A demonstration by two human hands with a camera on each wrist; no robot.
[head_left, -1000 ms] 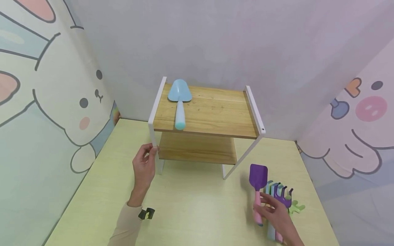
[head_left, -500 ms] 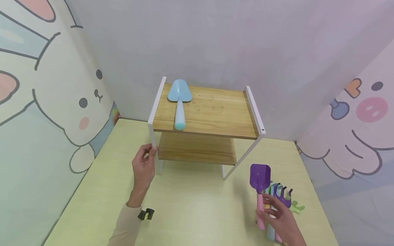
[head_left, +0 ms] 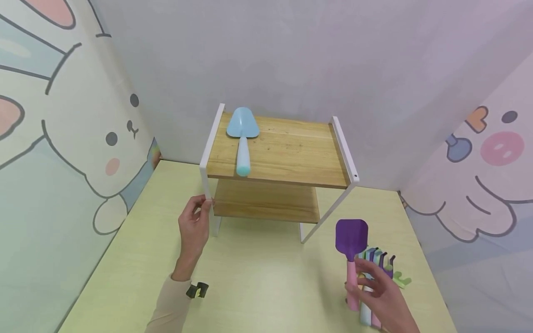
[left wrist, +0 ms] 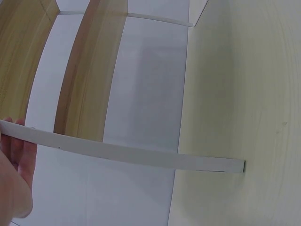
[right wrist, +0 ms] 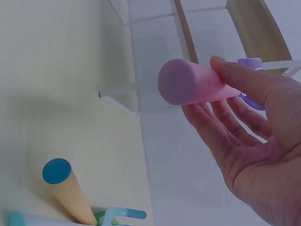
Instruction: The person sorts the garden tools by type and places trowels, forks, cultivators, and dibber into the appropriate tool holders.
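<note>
My left hand [head_left: 195,226] pinches the white left front leg [head_left: 207,185] of a two-tier wooden shelf, below the top board [head_left: 291,152]. The left wrist view shows fingers curled behind that white bar [left wrist: 108,151]. My right hand [head_left: 383,291] grips a small toy shovel with a purple blade [head_left: 351,236] and a pink handle [head_left: 352,286]. It is held in front of the shelf's right side, blade toward the back. In the right wrist view thumb and fingers close around the pink handle [right wrist: 188,82]. A light blue trowel [head_left: 243,138] lies on the top board's left side.
Beneath and beside my right hand several toy garden tools lie bunched on the table, including a green one [head_left: 401,280] and an orange handle with a blue end [right wrist: 70,193]. The lower board [head_left: 266,201] sits under the top one. Printed cloth walls surround the table [head_left: 258,286].
The purple shovel has risen a little from over the bunched tools, its blade looking larger now. My left hand stays on the shelf leg, and the light blue trowel has not moved.
</note>
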